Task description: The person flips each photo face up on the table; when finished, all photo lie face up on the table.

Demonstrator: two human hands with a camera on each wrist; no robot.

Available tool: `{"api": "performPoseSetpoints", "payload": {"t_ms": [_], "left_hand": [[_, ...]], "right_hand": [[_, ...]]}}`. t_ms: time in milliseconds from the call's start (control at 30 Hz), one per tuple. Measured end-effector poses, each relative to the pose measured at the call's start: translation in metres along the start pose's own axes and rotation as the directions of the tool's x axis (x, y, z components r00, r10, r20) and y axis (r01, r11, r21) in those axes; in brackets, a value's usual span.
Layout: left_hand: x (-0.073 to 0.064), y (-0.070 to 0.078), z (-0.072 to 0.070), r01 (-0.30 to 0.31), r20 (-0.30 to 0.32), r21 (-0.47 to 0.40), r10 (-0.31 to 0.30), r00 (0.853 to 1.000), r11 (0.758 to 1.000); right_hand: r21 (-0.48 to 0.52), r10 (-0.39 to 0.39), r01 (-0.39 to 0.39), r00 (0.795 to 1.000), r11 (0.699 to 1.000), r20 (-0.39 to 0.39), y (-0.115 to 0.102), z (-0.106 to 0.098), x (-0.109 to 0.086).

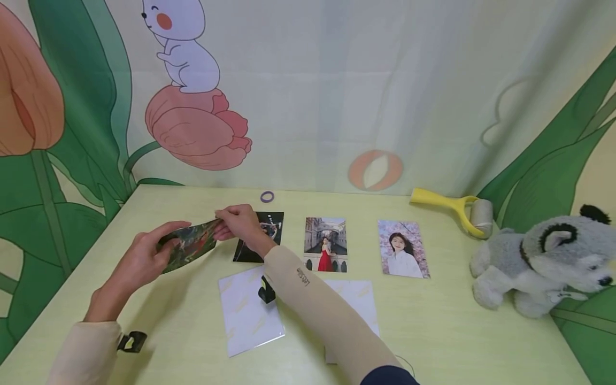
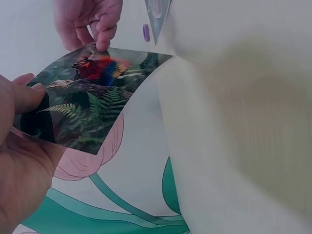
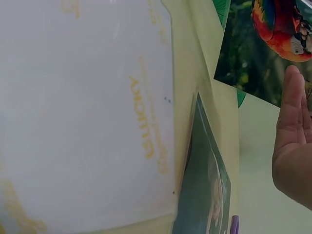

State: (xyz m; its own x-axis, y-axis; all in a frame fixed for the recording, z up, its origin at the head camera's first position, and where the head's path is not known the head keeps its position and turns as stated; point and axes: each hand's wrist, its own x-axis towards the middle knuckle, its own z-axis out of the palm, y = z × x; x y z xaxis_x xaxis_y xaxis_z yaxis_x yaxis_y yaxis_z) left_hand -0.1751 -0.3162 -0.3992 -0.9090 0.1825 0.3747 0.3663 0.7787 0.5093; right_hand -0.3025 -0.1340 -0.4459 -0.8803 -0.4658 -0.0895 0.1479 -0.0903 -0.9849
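Note:
A glossy photo print of a red parrot among ferns [image 2: 92,105] is held up between both hands, bowed and tilted above the table's left part. My left hand [image 1: 141,256] grips its near end, thumb on the picture side and fingers beneath. At the far edge my right hand [image 1: 243,224] pinches the print with thumb and fingertips, as the left wrist view also shows. Under the right hand lies a dark photo [image 1: 247,251], partly covered by that hand. Nearer me, a white sheet with yellow lettering [image 1: 247,315] lies beside the right forearm.
A photo of a red-skirted person [image 1: 325,243] and a portrait photo [image 1: 403,248] lie in the row. Another white sheet [image 1: 353,297] is partly under the right arm. A purple ring [image 1: 267,197], a yellow-handled lint roller [image 1: 454,208] and a plush husky [image 1: 539,262] stand around.

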Motion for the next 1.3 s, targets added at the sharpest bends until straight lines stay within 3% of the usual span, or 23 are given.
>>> {"api": "performPoseSetpoints", "payload": {"t_ms": [167, 367, 500, 633, 700, 767, 867, 933, 1033, 1133, 1167, 1200, 1267, 1300], "left_hand": [[0.003, -0.002, -0.002, -0.016, -0.039, 0.024, 0.017, 0.999, 1.000], [0.002, -0.007, -0.007, -0.003, -0.135, 0.018, 0.006, 0.991, 1.000], [0.002, -0.009, -0.011, 0.029, -0.195, -0.010, -0.030, 0.980, 1.000], [0.003, -0.009, -0.010, 0.063, -0.271, -0.055, -0.076, 0.960, 0.996], [0.004, -0.008, -0.008, 0.100, -0.311, -0.087, -0.122, 0.942, 0.991], [0.005, -0.007, -0.005, 0.169, -0.348, -0.128, -0.204, 0.915, 0.977], [0.006, -0.006, 0.000, 0.275, -0.395, -0.223, -0.345, 0.851, 0.935], [0.006, -0.005, 0.003, 0.335, -0.410, -0.300, -0.438, 0.800, 0.893], [0.005, -0.008, 0.006, 0.428, -0.396, -0.385, -0.566, 0.723, 0.817], [0.002, -0.014, 0.004, 0.534, -0.320, -0.417, -0.669, 0.671, 0.736], [0.000, -0.016, 0.002, 0.565, -0.285, -0.414, -0.691, 0.664, 0.714], [-0.002, -0.018, 0.001, 0.590, -0.251, -0.399, -0.703, 0.666, 0.702], [-0.005, -0.022, -0.002, 0.617, -0.185, -0.352, -0.699, 0.691, 0.704], [-0.007, -0.024, -0.002, 0.618, -0.155, -0.326, -0.686, 0.711, 0.715]], "right_hand": [[-0.056, -0.037, 0.037, 0.999, 0.998, 0.006, 0.002, -0.003, 0.000], [-0.119, -0.100, 0.105, 0.994, 0.987, 0.048, 0.006, -0.004, -0.002], [-0.146, -0.130, 0.137, 0.990, 0.980, 0.060, 0.012, -0.004, -0.005], [-0.224, -0.152, 0.153, 0.988, 0.963, 0.022, 0.017, -0.002, -0.008], [-0.264, -0.154, 0.147, 0.988, 0.953, -0.004, 0.020, 0.001, -0.008], [-0.269, -0.139, 0.130, 0.990, 0.954, -0.016, 0.022, 0.002, -0.007], [-0.141, -0.088, 0.085, 0.996, 0.986, -0.011, 0.024, 0.006, -0.006], [-0.002, -0.067, 0.067, 0.998, 0.998, -0.011, 0.022, 0.009, -0.006], [0.146, -0.076, 0.079, 0.997, 0.986, -0.027, 0.018, 0.012, -0.005], [0.145, -0.094, 0.100, 0.994, 0.984, -0.052, 0.014, 0.014, -0.005], [0.127, -0.091, 0.097, 0.994, 0.987, -0.057, 0.013, 0.014, -0.004], [0.104, -0.086, 0.092, 0.995, 0.990, -0.059, 0.013, 0.013, -0.004], [0.061, -0.082, 0.086, 0.995, 0.994, -0.064, 0.012, 0.012, -0.003], [0.036, -0.082, 0.084, 0.994, 0.996, -0.068, 0.012, 0.012, -0.002]]}}
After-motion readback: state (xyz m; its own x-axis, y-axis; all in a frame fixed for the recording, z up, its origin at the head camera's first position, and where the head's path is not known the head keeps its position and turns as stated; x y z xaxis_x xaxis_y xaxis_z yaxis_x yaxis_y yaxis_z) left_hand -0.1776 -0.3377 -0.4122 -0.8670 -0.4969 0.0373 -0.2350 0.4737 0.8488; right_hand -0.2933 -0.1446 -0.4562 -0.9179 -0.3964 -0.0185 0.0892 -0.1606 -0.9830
